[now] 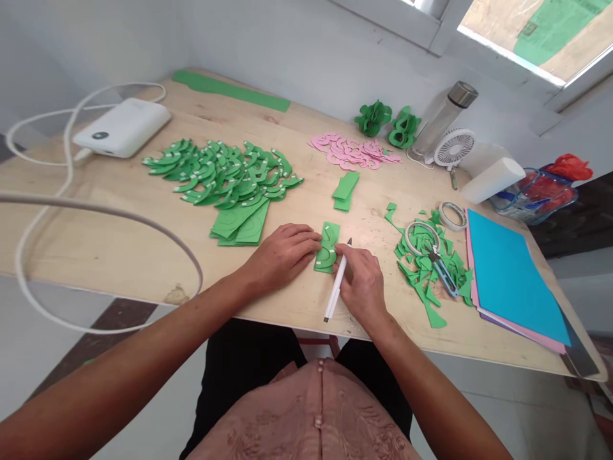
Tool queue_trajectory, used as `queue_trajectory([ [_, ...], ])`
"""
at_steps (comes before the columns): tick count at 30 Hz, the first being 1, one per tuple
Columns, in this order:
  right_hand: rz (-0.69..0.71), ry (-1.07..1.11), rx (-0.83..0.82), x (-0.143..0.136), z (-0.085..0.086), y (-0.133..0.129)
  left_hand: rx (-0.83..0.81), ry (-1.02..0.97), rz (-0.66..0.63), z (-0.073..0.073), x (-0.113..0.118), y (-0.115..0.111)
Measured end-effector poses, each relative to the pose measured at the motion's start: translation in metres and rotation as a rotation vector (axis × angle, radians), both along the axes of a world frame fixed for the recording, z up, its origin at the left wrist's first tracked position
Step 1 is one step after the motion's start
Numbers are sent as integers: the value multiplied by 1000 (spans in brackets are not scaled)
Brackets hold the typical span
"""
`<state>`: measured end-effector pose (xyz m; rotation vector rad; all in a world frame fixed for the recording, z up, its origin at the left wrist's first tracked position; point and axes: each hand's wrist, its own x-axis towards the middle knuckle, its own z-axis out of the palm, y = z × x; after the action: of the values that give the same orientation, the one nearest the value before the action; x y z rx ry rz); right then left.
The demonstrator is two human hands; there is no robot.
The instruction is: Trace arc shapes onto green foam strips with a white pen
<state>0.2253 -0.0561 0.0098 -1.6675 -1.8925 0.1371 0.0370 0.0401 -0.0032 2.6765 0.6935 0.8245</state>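
Observation:
A small green paper strip (327, 230) lies on the table between my hands, with a curved green cut-out (327, 257) bearing bits of white tape on top. My left hand (286, 254) rests low on the tabletop, fingers stretched out, their tips at the strip's left edge. At the right edge, the fingertips of my right hand (361, 281) press against the cut-out. A white pen (336, 287) with dark ends slants along that hand's fingers and seems held there; the exact grip is partly hidden. Farther back lie a few green paper slips (345, 190).
Left: taped green curves (225, 172), rectangles with drawn outlines (242, 223), a white device (123, 128) and its cable. Behind: pink cut-outs (354, 151), bottle (443, 121), small fan (454, 148). Right: green scraps (421, 271), snips (443, 271), tape roll (453, 216), blue sheets (514, 278).

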Motion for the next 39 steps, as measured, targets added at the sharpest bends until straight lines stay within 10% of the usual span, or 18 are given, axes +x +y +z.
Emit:
queue_trajectory([
  [39,9,-74,-1,-2,2,-1,-28,18,3,3,0,-2],
])
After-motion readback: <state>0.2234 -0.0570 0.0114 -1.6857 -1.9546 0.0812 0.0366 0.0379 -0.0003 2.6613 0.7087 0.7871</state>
